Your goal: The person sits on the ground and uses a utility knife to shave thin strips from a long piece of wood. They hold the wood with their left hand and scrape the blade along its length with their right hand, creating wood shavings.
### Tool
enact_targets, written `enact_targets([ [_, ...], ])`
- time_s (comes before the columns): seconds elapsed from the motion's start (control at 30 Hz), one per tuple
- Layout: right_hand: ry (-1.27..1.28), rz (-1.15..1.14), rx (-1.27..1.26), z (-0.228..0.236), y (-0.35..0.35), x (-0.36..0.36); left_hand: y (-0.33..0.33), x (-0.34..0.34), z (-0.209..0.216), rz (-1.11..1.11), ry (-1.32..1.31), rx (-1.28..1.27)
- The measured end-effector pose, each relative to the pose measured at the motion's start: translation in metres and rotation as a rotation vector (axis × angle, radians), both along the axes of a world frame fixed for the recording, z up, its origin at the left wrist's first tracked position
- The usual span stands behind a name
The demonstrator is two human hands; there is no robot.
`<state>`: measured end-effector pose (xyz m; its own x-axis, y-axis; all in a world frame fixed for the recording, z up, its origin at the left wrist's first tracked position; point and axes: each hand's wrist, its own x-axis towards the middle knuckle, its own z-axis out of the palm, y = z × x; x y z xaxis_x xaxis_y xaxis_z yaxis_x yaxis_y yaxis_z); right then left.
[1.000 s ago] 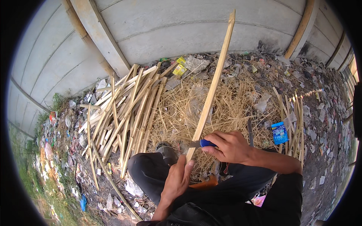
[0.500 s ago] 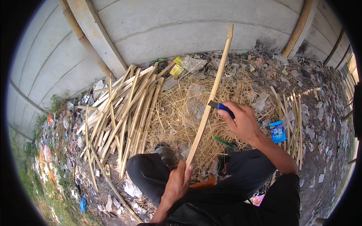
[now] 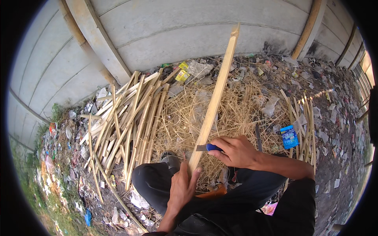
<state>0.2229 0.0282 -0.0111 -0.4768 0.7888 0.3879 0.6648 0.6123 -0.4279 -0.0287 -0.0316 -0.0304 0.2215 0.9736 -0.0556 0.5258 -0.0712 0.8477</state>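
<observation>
A long pale bamboo strip slants up and away from my lap toward the wall. My left hand is wrapped around its near end. In my right hand is a knife with a blue handle, the fingers closed round it. Its short blade lies against the strip, a little above my left hand. Thin shavings cover the ground beyond my legs, under the raised strip.
Many bamboo strips lie piled at the left; a smaller bundle lies at the right beside a blue packet. A dark blade-like tool rests among the shavings. A concrete wall stands behind, with a stone near its foot. Litter covers the ground.
My right hand has drawn the knife down the strip toward my left hand. The strip has turned, showing a broader face. My left hand keeps its hold on the near end.
</observation>
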Motion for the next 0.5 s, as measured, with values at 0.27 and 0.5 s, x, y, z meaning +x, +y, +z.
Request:
enact_targets([
  [0.27, -0.001, -0.013, 0.046, 0.0016, 0.0013, -0.0012, 0.0048, 0.0077, 0.0009, 0.043, 0.046, 0.006],
  [0.5, 0.008, -0.039, 0.071, 0.0031, 0.0025, 0.0008, 0.0038, 0.0079, 0.0001, 0.037, 0.052, -0.007],
])
